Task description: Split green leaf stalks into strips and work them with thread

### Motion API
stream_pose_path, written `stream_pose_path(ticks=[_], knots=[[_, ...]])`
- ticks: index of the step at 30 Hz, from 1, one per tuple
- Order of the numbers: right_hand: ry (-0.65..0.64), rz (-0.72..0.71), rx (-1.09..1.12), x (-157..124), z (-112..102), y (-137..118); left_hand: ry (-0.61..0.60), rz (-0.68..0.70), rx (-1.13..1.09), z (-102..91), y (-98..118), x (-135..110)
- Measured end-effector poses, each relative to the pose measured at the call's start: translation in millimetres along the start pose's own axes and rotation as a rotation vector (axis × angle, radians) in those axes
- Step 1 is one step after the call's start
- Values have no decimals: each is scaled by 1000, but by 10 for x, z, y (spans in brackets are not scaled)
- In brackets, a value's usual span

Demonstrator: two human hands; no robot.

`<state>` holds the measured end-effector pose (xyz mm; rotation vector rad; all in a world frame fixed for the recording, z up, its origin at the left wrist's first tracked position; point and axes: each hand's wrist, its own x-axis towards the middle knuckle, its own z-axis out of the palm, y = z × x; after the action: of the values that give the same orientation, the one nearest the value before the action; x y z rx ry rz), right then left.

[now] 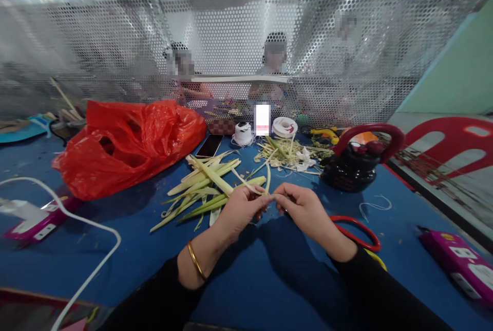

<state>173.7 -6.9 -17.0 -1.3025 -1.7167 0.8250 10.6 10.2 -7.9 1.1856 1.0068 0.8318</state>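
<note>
My left hand [244, 205], with a gold bangle at the wrist, is closed in a pinch on a narrow pale leaf strip [268, 177] that sticks up from its fingers. My right hand [302, 206] meets it, thumb and forefinger pressed together at the left fingertips; what lies in that pinch is too small to make out. Just beyond and left of my left hand lies a loose pile of long pale green leaves [202, 184]. Farther off, shredded leaf scraps [285, 153] are heaped beside white crumpled bits.
Left stands a red plastic bag [131, 141]; a white cable [113, 233] and purple power strip [46, 220] lie nearer. A phone [210, 146], thread spool [243, 134] and tape roll [285, 127] sit behind. Right are a black jar [350, 169] and red-handled scissors [360, 233]. People sit behind a perforated screen [231, 28].
</note>
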Motion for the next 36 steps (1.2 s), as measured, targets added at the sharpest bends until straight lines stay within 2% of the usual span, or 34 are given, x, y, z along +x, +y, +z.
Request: stream_pose_path(ticks=[6, 13, 19, 26, 32, 36], knots=[[49, -34, -137, -15, -41, -41, -53, -13, -32, -6, -37, 23], [47, 24, -104, -22, -47, -47, -55, -5, -58, -25, -41, 43], [72, 19, -78, -15, -35, -25, -48, 10, -38, -47, -57, 47], [29, 59, 65, 65, -1, 91, -61, -35, -33, -80, -34, 55], [69, 178, 419, 49, 60, -2, -138, -28, 72, -28, -28, 16], [132, 178, 414, 14, 109, 2, -165, -17, 96, -3, -30, -5]])
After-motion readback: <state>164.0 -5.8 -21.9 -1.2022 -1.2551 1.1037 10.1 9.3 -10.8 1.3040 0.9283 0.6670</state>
